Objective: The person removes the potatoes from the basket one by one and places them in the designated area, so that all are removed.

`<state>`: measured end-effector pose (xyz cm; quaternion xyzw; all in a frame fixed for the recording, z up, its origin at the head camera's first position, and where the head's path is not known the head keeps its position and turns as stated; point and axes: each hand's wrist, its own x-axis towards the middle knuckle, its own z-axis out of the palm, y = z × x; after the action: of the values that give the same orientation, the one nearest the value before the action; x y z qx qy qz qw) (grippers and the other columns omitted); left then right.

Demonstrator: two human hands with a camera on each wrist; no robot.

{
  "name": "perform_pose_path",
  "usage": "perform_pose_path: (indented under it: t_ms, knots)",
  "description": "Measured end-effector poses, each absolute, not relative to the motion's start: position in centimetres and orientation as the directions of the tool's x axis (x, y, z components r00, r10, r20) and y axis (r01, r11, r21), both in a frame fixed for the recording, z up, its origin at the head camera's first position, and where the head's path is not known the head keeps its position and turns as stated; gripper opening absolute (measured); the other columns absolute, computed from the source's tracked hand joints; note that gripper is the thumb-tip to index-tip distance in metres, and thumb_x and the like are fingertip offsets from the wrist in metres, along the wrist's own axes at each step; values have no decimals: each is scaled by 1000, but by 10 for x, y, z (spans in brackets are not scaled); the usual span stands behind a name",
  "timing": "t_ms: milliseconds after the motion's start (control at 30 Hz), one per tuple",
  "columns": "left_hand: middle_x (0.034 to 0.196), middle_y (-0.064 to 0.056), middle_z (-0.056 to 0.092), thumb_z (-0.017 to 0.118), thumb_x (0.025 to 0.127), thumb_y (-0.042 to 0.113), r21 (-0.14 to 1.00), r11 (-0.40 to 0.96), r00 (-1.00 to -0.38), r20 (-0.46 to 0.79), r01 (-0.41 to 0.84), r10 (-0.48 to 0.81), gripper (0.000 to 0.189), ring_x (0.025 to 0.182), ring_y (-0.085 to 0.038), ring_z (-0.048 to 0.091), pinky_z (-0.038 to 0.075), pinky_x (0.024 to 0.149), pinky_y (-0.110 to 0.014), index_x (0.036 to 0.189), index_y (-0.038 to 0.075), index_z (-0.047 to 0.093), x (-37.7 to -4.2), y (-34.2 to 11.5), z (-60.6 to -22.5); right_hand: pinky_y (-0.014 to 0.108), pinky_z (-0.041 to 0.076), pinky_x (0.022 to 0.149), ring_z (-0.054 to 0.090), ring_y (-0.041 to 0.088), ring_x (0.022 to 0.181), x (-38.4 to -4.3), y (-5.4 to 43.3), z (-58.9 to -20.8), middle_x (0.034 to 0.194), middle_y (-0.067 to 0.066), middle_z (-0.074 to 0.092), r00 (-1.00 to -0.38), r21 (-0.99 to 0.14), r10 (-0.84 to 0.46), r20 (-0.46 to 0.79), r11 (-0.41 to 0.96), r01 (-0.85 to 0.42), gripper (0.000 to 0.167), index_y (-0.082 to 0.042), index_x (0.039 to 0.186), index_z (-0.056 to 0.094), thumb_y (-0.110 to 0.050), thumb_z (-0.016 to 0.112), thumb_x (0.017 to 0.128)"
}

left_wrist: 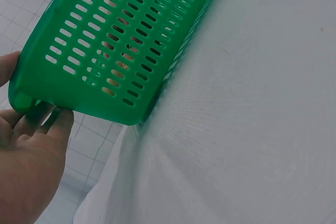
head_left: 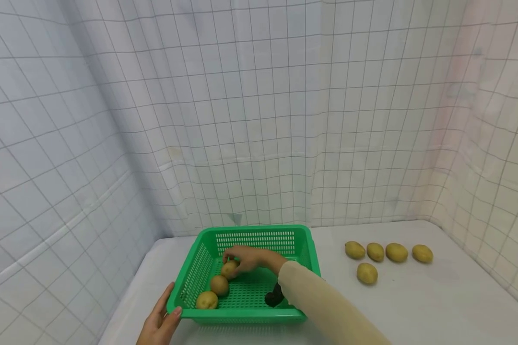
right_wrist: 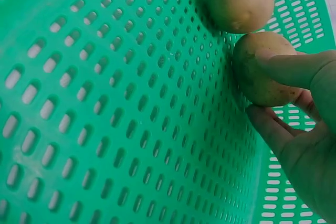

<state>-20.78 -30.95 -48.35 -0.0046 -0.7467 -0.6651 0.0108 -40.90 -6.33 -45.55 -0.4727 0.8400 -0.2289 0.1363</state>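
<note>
A green perforated plastic basket (head_left: 250, 314) stands on the white table. Its near left corner is gripped by my left hand (head_left: 158, 320), thumb on the rim and fingers around the outside; the left wrist view shows the fingers hooked under the rim (left_wrist: 23, 95). Inside the basket, my right hand (head_left: 249, 258) holds a potato (right_wrist: 265, 69) between thumb and fingers, low by the basket floor. A second potato (head_left: 219, 285) and a third potato (head_left: 207, 301) lie in a row along the left side, nearer to me.
Several potatoes (head_left: 396, 252) lie on the table right of the basket, most in a row, with one potato (head_left: 367, 273) nearer. A dark object (head_left: 274, 296) shows beside my right sleeve (head_left: 328, 302); its kind is unclear. White gridded curtains (head_left: 250, 120) enclose the table.
</note>
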Motion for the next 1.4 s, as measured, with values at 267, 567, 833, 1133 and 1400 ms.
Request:
perform_pose_path:
  t_ms: [267, 567, 833, 1133, 1400]
  knots:
    - [166, -34, 2, 56, 109, 18, 995, 100, -1000, 19, 18, -6, 82, 145, -51, 19, 33, 108, -49, 164, -1, -2, -208, -308, -484, 25, 50, 92, 56, 11, 112, -405, -54, -450, 125, 0, 59, -564, -672, -824, -61, 452, -587, 34, -14, 126, 61, -13, 77, 96]
    - [166, -33, 3, 57, 108, 18, 996, 82, -1000, 25, 25, -7, 83, 145, -50, 20, 38, 109, -43, 165, -1, -1, -206, -307, -484, 36, 57, 89, 59, 13, 101, -403, -45, -439, 123, 2, 58, -525, -856, -845, -99, 341, -387, 32, -6, 131, 59, -7, 69, 101]
    - [166, -34, 3, 56, 109, 19, 997, 81, -1000, 18, 17, -12, 82, 145, -50, 20, 33, 109, -49, 165, 0, -1, -206, -307, -484, 42, 57, 93, 61, 15, 101, -399, -40, -423, 119, 3, 59, -519, -891, -851, -84, 297, -343, 32, -5, 132, 58, -11, 68, 102]
    - [165, -34, 3, 55, 109, 19, 996, 88, -1000, 25, 25, -3, 81, 144, -51, 21, 40, 109, -44, 164, -1, -1, -205, -308, -483, 44, 57, 92, 61, 15, 102, -396, -25, -406, 119, 1, 61, -512, -866, -858, -40, 285, -410, 32, -8, 132, 60, -20, 68, 103]
    - [166, -34, 2, 57, 108, 19, 997, 76, -1000, 22, 21, -11, 83, 145, -50, 21, 38, 109, -44, 164, -1, 0, -205, -308, -484, 49, 56, 94, 60, 17, 105, -391, -16, -396, 123, 6, 58, -523, -893, -852, -26, 255, -371, 33, -3, 135, 56, -14, 64, 105]
